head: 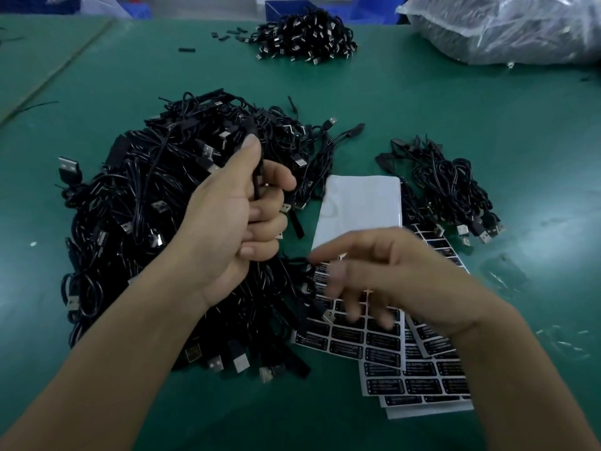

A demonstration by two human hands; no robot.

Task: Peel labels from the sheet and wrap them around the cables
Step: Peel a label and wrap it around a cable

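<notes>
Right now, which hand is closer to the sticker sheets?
Right. The right hand is directly over the label sheets; the left hand is off to their left, gripping a cable above the pile.

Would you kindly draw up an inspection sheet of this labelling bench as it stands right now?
Surface: green mat, with a seam at far left.
Job's things: fanned label sheets; a blank white sheet at their far end.
Clutter: small black parts on the far mat; clear scraps at right.
Hands: left hand grips one cable; right hand, blurred, fingers spread over the label sheets, holding nothing I can see.
Cables: big heap at left, small pile at right, far pile.
Surroundings: plastic bag, blue bin.
</notes>
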